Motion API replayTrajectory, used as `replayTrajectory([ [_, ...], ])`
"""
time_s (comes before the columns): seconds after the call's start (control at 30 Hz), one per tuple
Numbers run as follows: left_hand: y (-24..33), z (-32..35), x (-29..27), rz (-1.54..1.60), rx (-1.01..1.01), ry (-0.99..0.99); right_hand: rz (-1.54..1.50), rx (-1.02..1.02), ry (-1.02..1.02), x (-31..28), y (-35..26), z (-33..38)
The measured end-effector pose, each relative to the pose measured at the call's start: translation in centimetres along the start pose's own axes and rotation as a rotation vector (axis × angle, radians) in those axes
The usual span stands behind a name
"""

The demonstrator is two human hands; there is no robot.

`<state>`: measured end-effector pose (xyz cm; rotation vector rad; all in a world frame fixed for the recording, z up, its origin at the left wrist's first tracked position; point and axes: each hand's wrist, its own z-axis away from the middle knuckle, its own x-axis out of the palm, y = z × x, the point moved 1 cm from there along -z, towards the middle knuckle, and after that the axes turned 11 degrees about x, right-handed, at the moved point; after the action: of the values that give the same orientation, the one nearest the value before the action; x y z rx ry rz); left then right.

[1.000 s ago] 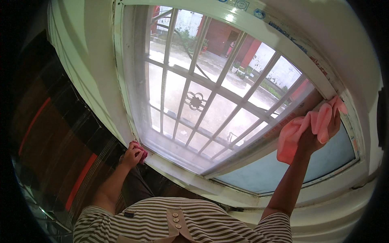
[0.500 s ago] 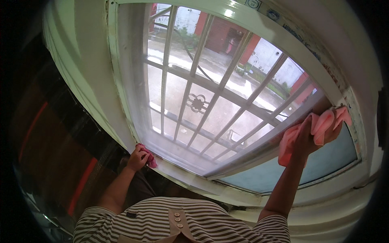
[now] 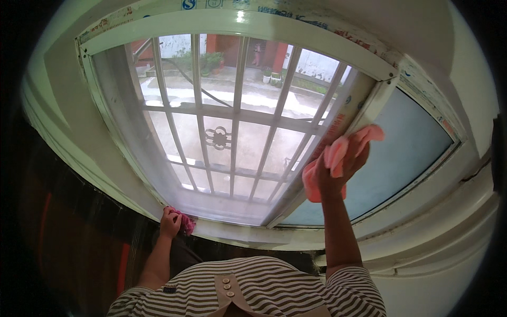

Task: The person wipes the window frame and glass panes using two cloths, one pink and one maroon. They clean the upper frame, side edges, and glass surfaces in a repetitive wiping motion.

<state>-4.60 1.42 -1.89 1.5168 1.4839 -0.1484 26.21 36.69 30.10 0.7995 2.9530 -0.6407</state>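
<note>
A white-framed window (image 3: 158, 24) with a sheer screen fills the middle. My right hand (image 3: 355, 161) is closed on a light pink cloth (image 3: 317, 179), which is bunched between and around the fingers. It lies against the upright frame piece beside the frosted bluish pane (image 3: 401, 153). At the lower left corner, my left hand (image 3: 170, 223) grips a crumpled dark pink cloth (image 3: 187, 224) at the sill (image 3: 211, 226). Part of that cloth is hidden behind the fingers.
White bars with a flower ornament (image 3: 218, 138) stand behind the screen. Beyond them are a paved yard, plants (image 3: 211, 62) and a person (image 3: 257, 54) in a doorway. A dark surface with a red stripe (image 3: 123, 267) lies lower left; white mouldings (image 3: 422, 243) curve along the right.
The view has turned, so the window sits more upright. My right hand has come down and inward from the upper frame to the upright frame piece with its cloth. My left hand stays at the corner.
</note>
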Motion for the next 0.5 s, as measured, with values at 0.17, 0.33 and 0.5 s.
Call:
replayTrajectory([
  [0.17, 0.8, 0.6, 0.1, -0.027, 0.006, 0.002, -0.026, -0.112, -0.066, -1.3, 1.0, 2.3],
  [0.33, 1.3, 1.7, 0.5, -0.052, 0.034, 0.045, -0.039, -0.120, -0.096, -2.3, 0.6, -1.0],
  [0.5, 2.0, 2.9, 0.4, -0.066, 0.084, 0.115, -0.061, -0.135, 0.012, -1.8, -1.6, -7.8],
])
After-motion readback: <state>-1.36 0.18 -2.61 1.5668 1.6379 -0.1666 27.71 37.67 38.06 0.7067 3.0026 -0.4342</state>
